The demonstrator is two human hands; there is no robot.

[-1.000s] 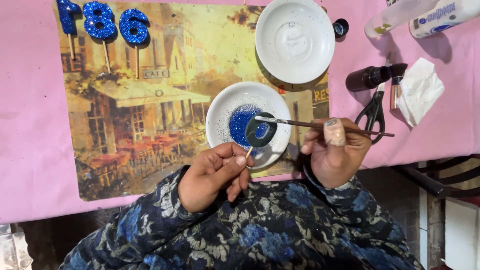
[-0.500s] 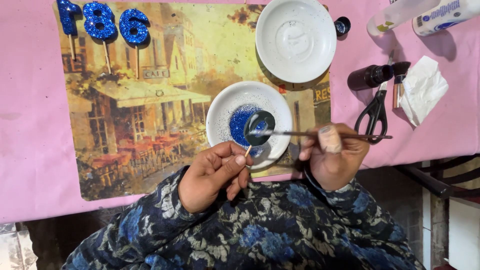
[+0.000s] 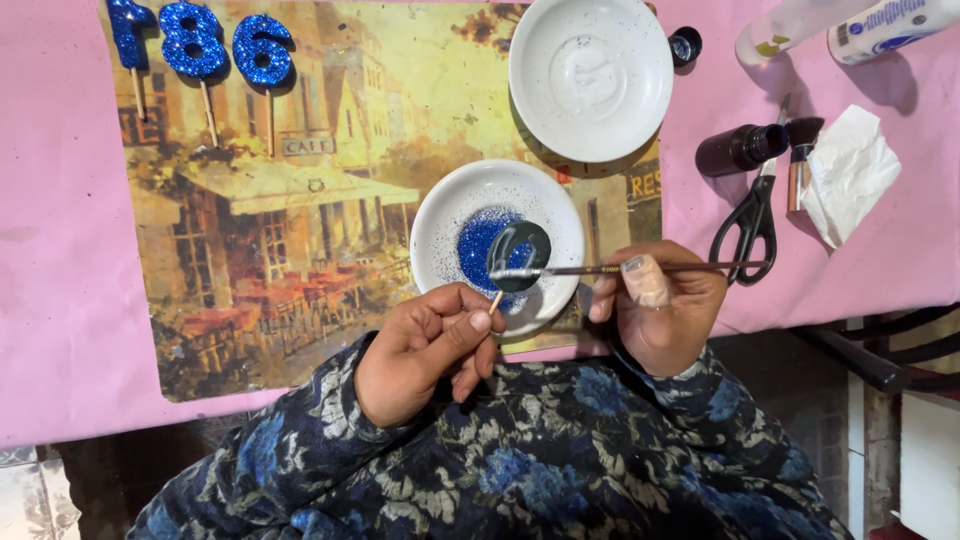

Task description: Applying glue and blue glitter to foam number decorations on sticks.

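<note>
Left hand pinches the stick of a dark number-shaped piece just above its fingertips, over the glitter saucer, while right hand fingers pinch a thin brush, tip touching the piece's lower edge.

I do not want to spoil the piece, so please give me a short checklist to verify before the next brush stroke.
1. Left hand holds the stick of the dark number piece: ok.
2. Brush is gripped by the right hand, tip on the piece: ok.
3. Piece is over the glitter plate, so anything falling lands there: ok.
4. Blue glitter left in the plate: ok.
5. Piece fully coated with glue: cannot tell.
6. Scissors lie apart from the hands: ok.
</note>
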